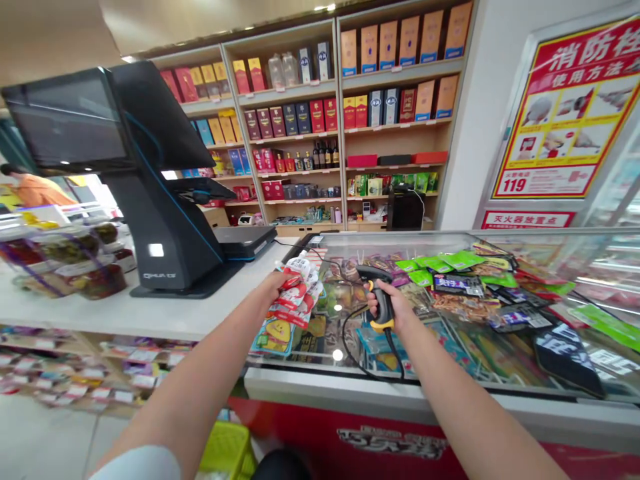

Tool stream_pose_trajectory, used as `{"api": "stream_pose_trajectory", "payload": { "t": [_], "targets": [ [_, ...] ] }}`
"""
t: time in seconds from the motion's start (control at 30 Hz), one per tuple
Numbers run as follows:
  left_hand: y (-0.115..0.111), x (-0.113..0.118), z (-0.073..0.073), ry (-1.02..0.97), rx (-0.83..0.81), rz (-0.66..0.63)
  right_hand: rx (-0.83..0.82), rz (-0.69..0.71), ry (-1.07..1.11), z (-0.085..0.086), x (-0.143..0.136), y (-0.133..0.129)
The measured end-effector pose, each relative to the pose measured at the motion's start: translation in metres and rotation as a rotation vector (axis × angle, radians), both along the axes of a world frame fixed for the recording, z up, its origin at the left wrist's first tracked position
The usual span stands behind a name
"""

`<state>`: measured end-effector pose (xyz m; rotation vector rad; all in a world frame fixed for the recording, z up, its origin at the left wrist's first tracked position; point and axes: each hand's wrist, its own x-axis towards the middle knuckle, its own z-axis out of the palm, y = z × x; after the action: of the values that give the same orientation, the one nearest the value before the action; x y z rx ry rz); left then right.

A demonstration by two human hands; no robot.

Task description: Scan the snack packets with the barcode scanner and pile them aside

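Note:
My left hand (275, 285) is closed on red and white pouches (299, 293), which it holds above the left end of a glass-topped freezer. In my right hand (399, 305) is a black and yellow barcode scanner (384, 310), gripped by its handle, with its head tilted toward the pouches. A black cable (346, 340) loops from the scanner down over the glass. Below the pouches lies a yellow and teal packet (274, 335). Several green packets (440, 263) and dark snack packets (457, 287) are heaped right of the scanner.
A black point-of-sale terminal (173, 220) stands on the white counter (175, 320), beside stacked jars (95, 260). The freezer rim (340, 387) runs along the front. A yellow-green basket (227, 447) sits on the floor below. Boxed shelves (343, 133) line the back. A person in orange (43, 189) is far left.

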<state>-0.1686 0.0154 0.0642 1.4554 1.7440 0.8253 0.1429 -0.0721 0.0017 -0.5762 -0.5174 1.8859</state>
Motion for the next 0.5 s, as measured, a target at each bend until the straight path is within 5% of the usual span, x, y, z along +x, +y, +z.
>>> {"api": "stream_pose_trajectory", "payload": {
  "t": [0.13,0.27,0.4,0.5],
  "targets": [
    [0.031,0.034,-0.017,0.211,0.044,0.097,-0.031,-0.019,-0.035,0.011,-0.003,-0.007],
    [0.011,-0.003,-0.013,0.471,0.141,0.121,-0.089,-0.073,-0.108,0.026,-0.006,-0.020],
    [-0.072,-0.084,-0.024,0.331,0.417,0.080,-0.175,-0.154,-0.195,0.038,-0.005,-0.032],
    [-0.169,-0.146,-0.067,0.306,0.457,0.133,-0.224,-0.189,-0.228,0.038,-0.003,-0.027]
  ]
}}
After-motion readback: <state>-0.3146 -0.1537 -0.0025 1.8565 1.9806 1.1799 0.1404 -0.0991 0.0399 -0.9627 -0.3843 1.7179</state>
